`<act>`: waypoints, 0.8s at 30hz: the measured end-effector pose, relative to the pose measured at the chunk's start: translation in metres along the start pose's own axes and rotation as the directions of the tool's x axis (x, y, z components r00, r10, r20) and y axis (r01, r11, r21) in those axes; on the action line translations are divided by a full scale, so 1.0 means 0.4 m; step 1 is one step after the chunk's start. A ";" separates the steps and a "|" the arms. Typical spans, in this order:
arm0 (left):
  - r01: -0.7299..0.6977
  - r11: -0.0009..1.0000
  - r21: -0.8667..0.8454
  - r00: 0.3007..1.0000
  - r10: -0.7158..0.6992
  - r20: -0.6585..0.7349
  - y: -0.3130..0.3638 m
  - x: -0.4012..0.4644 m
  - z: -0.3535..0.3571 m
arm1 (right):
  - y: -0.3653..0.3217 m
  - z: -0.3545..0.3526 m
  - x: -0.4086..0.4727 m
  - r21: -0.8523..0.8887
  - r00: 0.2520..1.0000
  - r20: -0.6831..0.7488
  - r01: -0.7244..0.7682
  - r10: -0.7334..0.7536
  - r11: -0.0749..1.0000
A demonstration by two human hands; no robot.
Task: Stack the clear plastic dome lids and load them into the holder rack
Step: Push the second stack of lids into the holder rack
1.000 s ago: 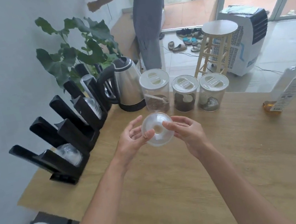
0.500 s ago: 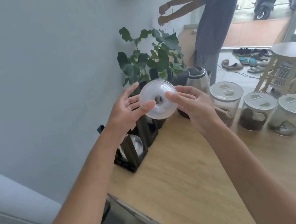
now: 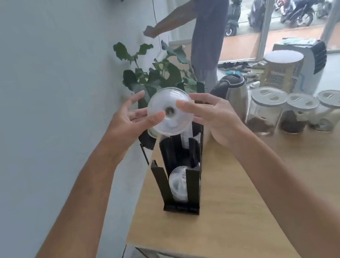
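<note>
- Head view looks down along a light wooden counter (image 3: 252, 193) set against a pale wall.
- Both hands hold a clear dome lid (image 3: 169, 111) up in the air above the far part of the black holder rack (image 3: 179, 172), its round face turned toward the camera and a small hole at its centre.
- Left hand (image 3: 128, 124) pinches the lid's left edge — thumb across the front, the other fingers spread behind and above the rim.
- Right hand (image 3: 213, 115) grips the right edge with the thumb on the front and the fingers curled behind.
- Whether this is one lid or a nested stack cannot be told.
- Another clear lid (image 3: 178, 186) stands on edge in the nearest slot of the rack, between its black uprights.
- Beyond the rack stand a leafy plant (image 3: 155, 73) and a steel kettle (image 3: 236, 93) with a black top.
- Three clear jars with white lids — the nearest one (image 3: 265, 111) beside the kettle — sit in a row on the counter.
- Farther back a person (image 3: 208, 26) stands near the wall with an arm stretched toward it.
</note>
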State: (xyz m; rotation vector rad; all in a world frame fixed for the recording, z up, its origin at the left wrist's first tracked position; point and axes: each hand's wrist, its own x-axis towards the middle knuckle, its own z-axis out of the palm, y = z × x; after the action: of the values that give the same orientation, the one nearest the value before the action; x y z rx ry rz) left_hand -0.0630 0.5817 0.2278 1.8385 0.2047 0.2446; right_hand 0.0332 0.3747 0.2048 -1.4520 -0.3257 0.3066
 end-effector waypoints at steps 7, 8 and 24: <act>0.101 0.992 0.069 0.968 -0.114 0.223 -0.069 0.031 -0.036 | 0.044 0.010 -0.037 -0.115 0.995 -0.011 -0.103 0.103 0.988; 0.119 0.989 0.085 0.958 -0.137 0.250 -0.074 0.034 -0.038 | 0.050 0.006 -0.040 -0.133 0.992 0.001 -0.123 0.125 0.983; 0.387 0.905 0.179 0.776 -0.424 0.466 -0.242 0.131 0.001 | 0.245 0.002 -0.026 -0.059 0.858 -0.101 -0.510 0.503 0.858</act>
State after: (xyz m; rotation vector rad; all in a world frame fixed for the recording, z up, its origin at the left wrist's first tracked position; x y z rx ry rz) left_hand -0.0138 0.6218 0.1377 1.8137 0.2456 -0.5495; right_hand 0.0224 0.3806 0.1071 -1.6163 0.1253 0.6646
